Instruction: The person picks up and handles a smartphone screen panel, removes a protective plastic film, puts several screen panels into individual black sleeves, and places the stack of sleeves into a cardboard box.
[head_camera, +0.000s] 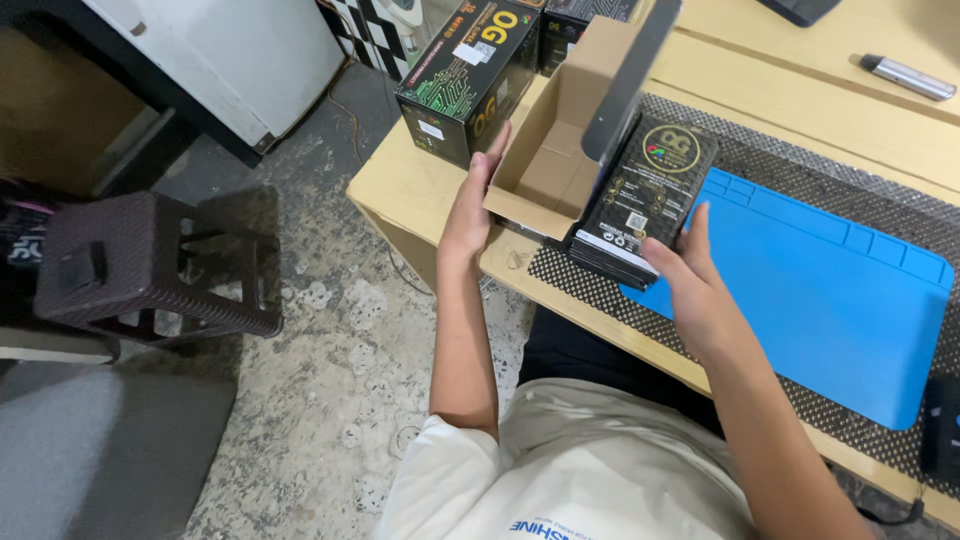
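The person sits at a pale wooden desk (420, 190) and holds an opened black printed cardboard box with a plain brown interior (560, 150) at the desk's near corner. The left hand (468, 205) lies flat against the box's open left end, fingers extended and pressed along the brown flap, which seems to steady the carton and keep the flap from swinging. The right hand (690, 285) comes up from below, its fingers spread and curved against the bottom edge of the black printed side of the box (650, 190), so the carton is braced between the two palms rather than pinched. The black lid flap (630, 80) stands raised, leaving the brown cavity exposed; from this angle I cannot tell whether anything lies inside. The box rests partly on a dark woven carbon-pattern desk mat (780, 170), just beside a bright blue silicone work mat with moulded compartments (830, 290). A second, closed black box with circuit-style print (470, 80) stands on the desk just behind the left hand, near the edge. A silver cylindrical pen-like tool (908, 76) lies well apart, at the far right. On the speckled concrete floor (330, 380) to the left stands a dark brown woven-look plastic stool (150, 265).
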